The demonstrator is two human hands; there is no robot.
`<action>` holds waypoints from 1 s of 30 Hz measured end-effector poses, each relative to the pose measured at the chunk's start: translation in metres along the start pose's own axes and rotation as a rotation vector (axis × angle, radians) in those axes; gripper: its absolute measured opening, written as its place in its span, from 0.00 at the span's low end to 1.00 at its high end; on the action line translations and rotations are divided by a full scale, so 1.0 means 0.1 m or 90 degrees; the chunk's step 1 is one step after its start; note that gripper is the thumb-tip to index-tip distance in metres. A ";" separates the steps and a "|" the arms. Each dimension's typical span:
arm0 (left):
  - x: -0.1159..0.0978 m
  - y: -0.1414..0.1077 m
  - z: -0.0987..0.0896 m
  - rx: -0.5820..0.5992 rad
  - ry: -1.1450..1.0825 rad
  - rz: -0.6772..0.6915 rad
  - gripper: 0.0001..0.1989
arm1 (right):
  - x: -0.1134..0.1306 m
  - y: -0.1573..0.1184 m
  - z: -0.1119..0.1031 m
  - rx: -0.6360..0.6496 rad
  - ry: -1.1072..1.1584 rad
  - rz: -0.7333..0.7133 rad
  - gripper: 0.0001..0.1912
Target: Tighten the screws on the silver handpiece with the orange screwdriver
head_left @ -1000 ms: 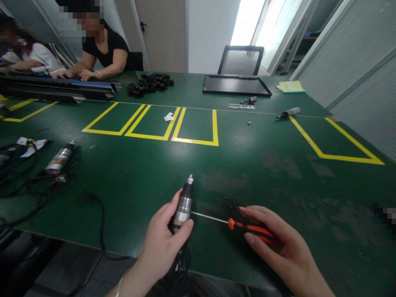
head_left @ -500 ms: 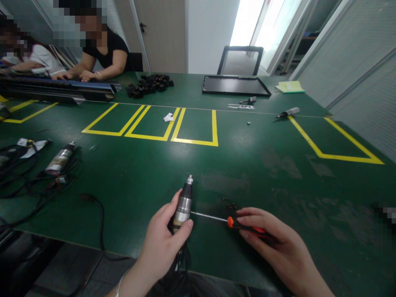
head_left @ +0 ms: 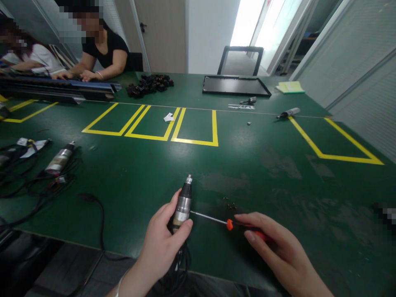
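Note:
My left hand (head_left: 165, 237) is wrapped round an electric screwdriver (head_left: 183, 206) with a metal and black body, its nose pointing away from me. Its cable hangs below, over the table's near edge. In my right hand (head_left: 275, 243) is a hand screwdriver (head_left: 229, 225) with an orange and black handle, held between thumb and fingers. The thin shaft points left, and its tip meets the side of the electric screwdriver's metal body. Several small dark screws (head_left: 231, 206) lie on the green table just beyond the right hand.
Another electric screwdriver (head_left: 61, 159) lies at the left among tangled black cables (head_left: 31, 194). At the back are a pile of black parts (head_left: 150, 85), a framed black panel (head_left: 236, 86) and a grey-handled tool (head_left: 289, 112). Two people sit at the far left.
The fingers of my right hand have shifted back and turned slightly on the screwdriver handle. The electric screwdriver has moved very slightly left; the shaft tip still meets it.

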State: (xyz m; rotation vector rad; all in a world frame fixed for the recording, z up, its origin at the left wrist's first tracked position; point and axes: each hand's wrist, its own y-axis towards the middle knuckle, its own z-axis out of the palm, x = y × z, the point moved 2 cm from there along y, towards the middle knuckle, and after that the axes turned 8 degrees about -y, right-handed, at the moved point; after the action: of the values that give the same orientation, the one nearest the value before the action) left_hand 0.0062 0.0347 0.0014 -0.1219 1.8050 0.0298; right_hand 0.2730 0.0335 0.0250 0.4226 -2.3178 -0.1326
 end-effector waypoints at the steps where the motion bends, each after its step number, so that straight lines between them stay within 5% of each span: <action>1: 0.00 0.00 0.00 0.001 0.002 -0.001 0.31 | 0.00 0.00 0.00 -0.017 -0.010 -0.007 0.13; 16: 0.02 -0.02 -0.01 0.023 0.004 0.006 0.31 | 0.01 0.03 -0.01 -0.027 0.001 -0.026 0.12; 25: 0.01 -0.03 -0.01 0.026 0.004 -0.003 0.31 | -0.06 -0.03 0.03 -0.066 -0.026 0.011 0.27; 30: 0.00 -0.02 -0.01 0.029 0.008 -0.003 0.31 | -0.01 0.00 0.01 -0.075 -0.041 0.002 0.25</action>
State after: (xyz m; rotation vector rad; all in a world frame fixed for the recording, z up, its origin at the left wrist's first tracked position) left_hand 0.0053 0.0330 0.0015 -0.0937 1.8159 -0.0161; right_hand 0.2728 0.0341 0.0234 0.3605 -2.3598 -0.2836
